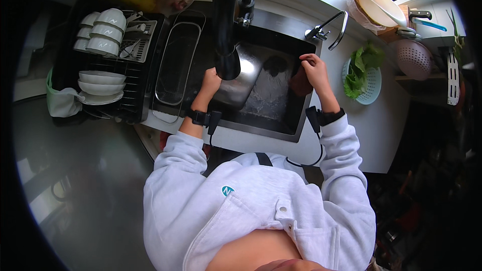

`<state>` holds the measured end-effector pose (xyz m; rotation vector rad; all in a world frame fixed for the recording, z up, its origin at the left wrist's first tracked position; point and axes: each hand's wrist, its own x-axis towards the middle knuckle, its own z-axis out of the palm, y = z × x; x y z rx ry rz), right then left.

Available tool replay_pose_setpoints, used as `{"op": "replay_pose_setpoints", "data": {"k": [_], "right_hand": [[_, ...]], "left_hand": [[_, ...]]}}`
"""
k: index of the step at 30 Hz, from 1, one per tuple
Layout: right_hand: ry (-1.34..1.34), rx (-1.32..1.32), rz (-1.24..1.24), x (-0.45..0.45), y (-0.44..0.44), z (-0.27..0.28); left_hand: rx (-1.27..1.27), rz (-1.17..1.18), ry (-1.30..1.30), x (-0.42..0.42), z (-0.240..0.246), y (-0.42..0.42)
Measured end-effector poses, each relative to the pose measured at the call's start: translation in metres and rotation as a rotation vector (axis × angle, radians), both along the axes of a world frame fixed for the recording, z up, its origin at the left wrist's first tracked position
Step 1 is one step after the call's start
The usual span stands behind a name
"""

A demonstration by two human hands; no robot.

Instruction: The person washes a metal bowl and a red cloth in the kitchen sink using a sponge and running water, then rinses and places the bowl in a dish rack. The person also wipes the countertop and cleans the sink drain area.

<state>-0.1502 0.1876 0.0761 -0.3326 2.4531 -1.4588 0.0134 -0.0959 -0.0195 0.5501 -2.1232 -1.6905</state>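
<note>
My right hand (314,70) is closed on a dark reddish-brown cloth (301,83), which hangs inside the right wall of the black sink (260,127). Near a shiny metal pan or basin (241,86) in the sink is my left hand (212,80), its fingertips partly hidden behind the black faucet (228,60). Whether that hand holds the metal piece cannot be told. Water lies on the sink floor beside the metal surface, and a dark round drain (275,66) shows towards the back.
At left, a black dish rack (145,94) holds white bowls (108,30) and plates. A wire basket (177,64) spans the sink's left side. To the right stand a small chrome tap (337,30), a pale blue colander (371,90) with lettuce (357,69), and a pink colander (414,59).
</note>
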Motion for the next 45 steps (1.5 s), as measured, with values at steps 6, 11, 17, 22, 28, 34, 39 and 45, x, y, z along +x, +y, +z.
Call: {"op": "replay_pose_setpoints", "data": {"k": [6,11,17,22,28,34,39,45], "right_hand": [[0.056,0.851,0.154,-0.03,-0.048,-0.114],[-0.002,1.113,0.201,-0.04,-0.05,-0.24],[0.108,1.119,0.302,-0.041,-0.052,-0.249],[0.256,1.098,0.051,-0.046,-0.065,-0.118],[0.297,0.867,0.032,-0.024,-0.057,-0.039],[-0.2,0.051,0.096,-0.022,-0.106,-0.016],[-0.469,-0.263,0.466,-0.002,-0.196,0.022],[0.337,-0.089,0.404,-0.006,-0.221,0.0]], "left_hand": [[-0.095,0.041,-0.105,0.016,0.023,-0.001],[-0.04,0.142,-0.147,0.02,0.04,-0.001],[-0.062,0.153,-0.12,0.016,0.061,-0.013],[-0.039,0.224,-0.084,0.012,0.061,-0.011],[0.048,0.281,-0.095,0.011,0.046,-0.007],[0.329,0.402,-0.188,0.021,0.043,-0.006],[0.543,0.418,-0.113,0.025,0.041,0.002],[0.461,0.318,-0.153,0.025,0.033,-0.01]]}}
